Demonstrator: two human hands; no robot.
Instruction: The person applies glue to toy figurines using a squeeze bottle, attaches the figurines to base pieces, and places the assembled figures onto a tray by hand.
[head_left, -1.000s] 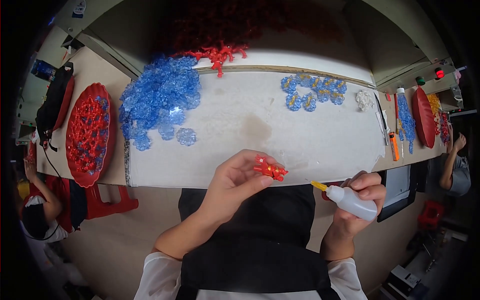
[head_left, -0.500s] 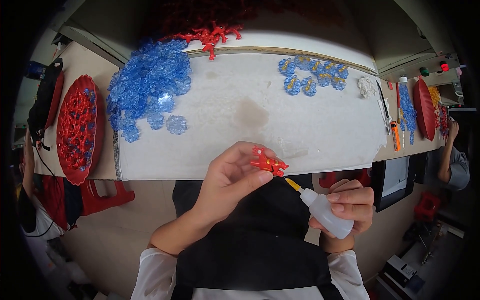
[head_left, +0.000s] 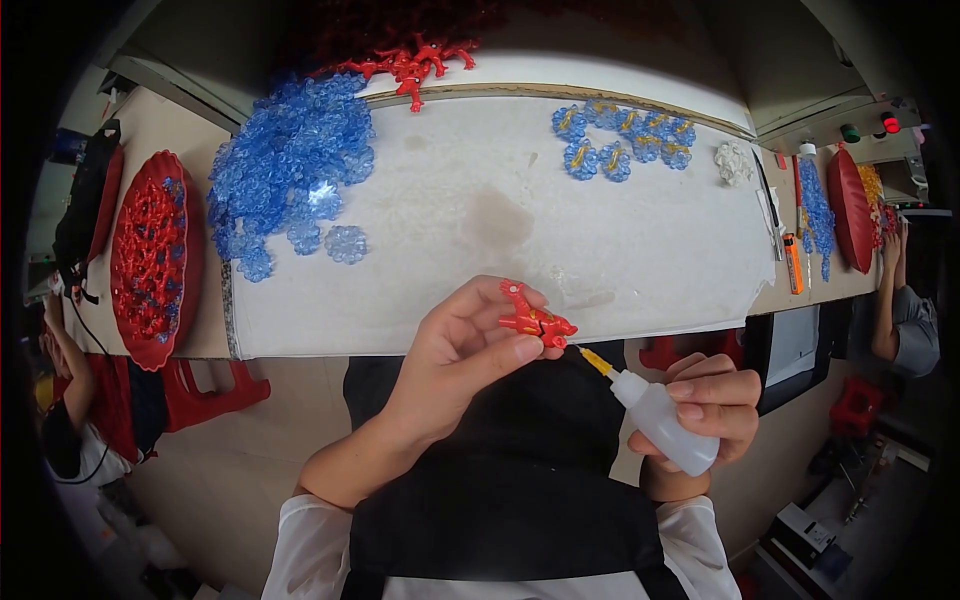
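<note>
Between the thumb and fingers of my left hand (head_left: pixel 450 350) is a small red figurine (head_left: pixel 537 322) with gold markings, held just over the table's near edge. My right hand (head_left: pixel 710 405) grips a white squeeze bottle (head_left: pixel 668 425), tilted so its yellow needle tip (head_left: pixel 597 362) points up and left. The needle's thin end is close to the figurine's lower right end; whether they touch I cannot tell. Several clear blue flower-shaped pieces with gold parts (head_left: pixel 617 163) lie at the far right of the white work surface (head_left: pixel 420 200).
A heap of blue flower-shaped pieces (head_left: pixel 290 160) covers the far left, with red figurines (head_left: pixel 418 65) behind it. Left stands a red oval tray (head_left: pixel 190 300) of red pieces. To the right are a crumpled white lump (head_left: pixel 733 163) and an orange tube (head_left: pixel 793 265). Co-workers sit at both sides.
My right hand and the bottle have drawn slightly right, widening the gap between needle and figurine. The figurine has tilted a little in my left hand.
</note>
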